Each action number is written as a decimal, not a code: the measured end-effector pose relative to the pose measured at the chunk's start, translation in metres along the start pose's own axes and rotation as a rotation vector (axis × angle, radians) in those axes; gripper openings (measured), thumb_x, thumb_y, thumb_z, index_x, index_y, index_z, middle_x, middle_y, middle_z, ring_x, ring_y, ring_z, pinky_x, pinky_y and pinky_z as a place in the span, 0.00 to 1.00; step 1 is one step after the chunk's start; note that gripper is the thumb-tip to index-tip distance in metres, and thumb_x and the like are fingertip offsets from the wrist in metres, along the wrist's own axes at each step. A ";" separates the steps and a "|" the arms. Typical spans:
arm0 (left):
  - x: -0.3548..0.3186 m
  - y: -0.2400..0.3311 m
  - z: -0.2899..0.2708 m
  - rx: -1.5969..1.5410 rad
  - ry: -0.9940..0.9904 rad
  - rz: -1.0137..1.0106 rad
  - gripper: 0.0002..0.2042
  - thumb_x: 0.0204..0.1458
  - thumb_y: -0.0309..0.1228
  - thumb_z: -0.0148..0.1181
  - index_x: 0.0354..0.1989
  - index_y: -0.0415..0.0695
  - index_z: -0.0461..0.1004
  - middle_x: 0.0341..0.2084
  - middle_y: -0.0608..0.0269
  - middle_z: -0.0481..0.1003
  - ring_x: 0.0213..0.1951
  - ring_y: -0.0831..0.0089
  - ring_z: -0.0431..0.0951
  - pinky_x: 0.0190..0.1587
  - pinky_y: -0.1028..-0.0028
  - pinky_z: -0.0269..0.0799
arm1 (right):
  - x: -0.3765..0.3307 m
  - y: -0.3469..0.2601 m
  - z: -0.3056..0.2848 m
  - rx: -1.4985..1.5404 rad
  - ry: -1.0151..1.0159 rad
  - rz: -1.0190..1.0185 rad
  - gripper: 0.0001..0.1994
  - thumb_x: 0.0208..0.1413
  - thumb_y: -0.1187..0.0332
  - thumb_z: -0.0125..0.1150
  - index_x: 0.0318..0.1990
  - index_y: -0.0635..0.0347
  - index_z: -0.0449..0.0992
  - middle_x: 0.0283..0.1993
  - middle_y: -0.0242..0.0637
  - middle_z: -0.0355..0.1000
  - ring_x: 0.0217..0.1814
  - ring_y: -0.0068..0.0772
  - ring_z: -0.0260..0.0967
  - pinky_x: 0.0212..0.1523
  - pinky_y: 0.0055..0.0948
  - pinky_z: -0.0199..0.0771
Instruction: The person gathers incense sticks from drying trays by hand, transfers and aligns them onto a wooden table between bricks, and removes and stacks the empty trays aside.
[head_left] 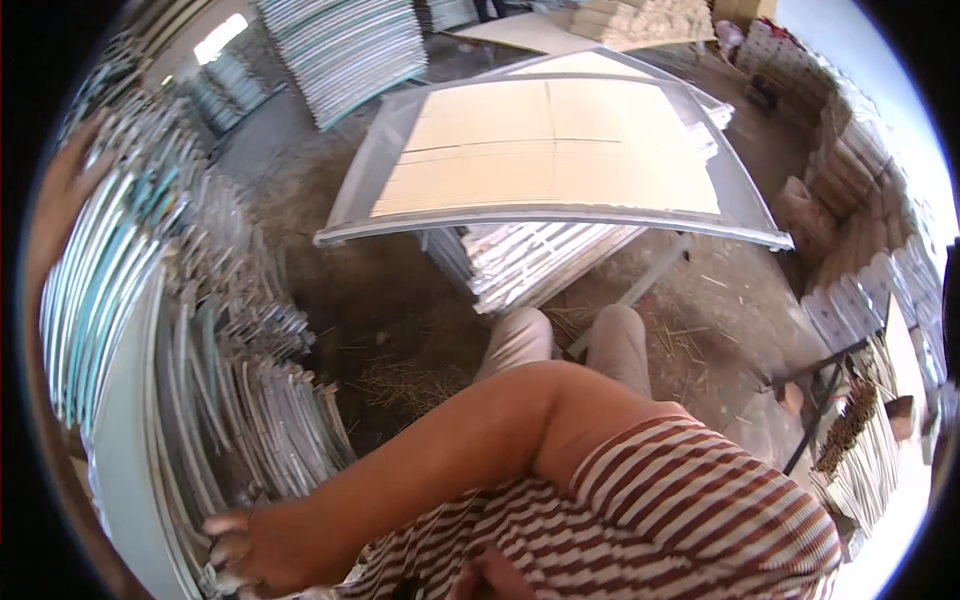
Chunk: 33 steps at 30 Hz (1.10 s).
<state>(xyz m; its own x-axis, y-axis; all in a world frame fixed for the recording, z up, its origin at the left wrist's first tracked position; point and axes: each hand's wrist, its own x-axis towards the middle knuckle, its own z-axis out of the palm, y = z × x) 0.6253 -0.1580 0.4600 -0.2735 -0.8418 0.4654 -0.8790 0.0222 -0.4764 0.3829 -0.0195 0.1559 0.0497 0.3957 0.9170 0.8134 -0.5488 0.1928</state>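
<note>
Reaching across the body, the right hand curls its fingers on the lower edge of the stacked curved panels, whose long edges run away upward. Left hand rests spread on the stack's far top.

A clear curved canopy panel rests over stacked panels on a straw-strewn floor.
</note>
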 end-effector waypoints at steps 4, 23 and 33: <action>0.121 0.266 0.113 -0.443 0.138 0.132 0.30 0.55 0.47 0.56 0.60 0.38 0.64 0.56 0.47 0.68 0.58 0.57 0.69 0.60 0.66 0.62 | -0.105 -0.014 -0.158 -0.129 -0.313 0.748 0.19 0.39 0.65 0.65 0.40 0.65 0.73 0.40 0.47 0.71 0.45 0.48 0.69 0.57 0.47 0.65; 0.157 0.501 0.342 -0.935 -0.028 0.587 0.41 0.43 0.55 0.62 0.61 0.40 0.62 0.53 0.43 0.67 0.57 0.51 0.65 0.62 0.46 0.51 | -0.422 0.180 -0.695 -1.389 -0.643 1.777 0.33 0.59 0.40 0.44 0.61 0.58 0.65 0.63 0.50 0.60 0.65 0.52 0.58 0.64 0.44 0.57; 0.159 0.496 0.351 -1.001 -0.057 0.547 0.41 0.43 0.55 0.61 0.61 0.38 0.61 0.50 0.42 0.68 0.54 0.50 0.68 0.59 0.49 0.57 | -0.434 0.213 -0.691 -1.363 -0.739 1.953 0.25 0.59 0.42 0.45 0.46 0.53 0.76 0.45 0.42 0.75 0.51 0.46 0.70 0.51 0.44 0.70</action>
<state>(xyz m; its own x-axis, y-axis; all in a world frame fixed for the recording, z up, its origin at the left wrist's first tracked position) 0.2831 -0.4703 0.0365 -0.7197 -0.6097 0.3320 -0.5716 0.7918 0.2152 0.1338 -0.8174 0.0400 0.2658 -0.9572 0.1145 -0.9622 -0.2707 -0.0292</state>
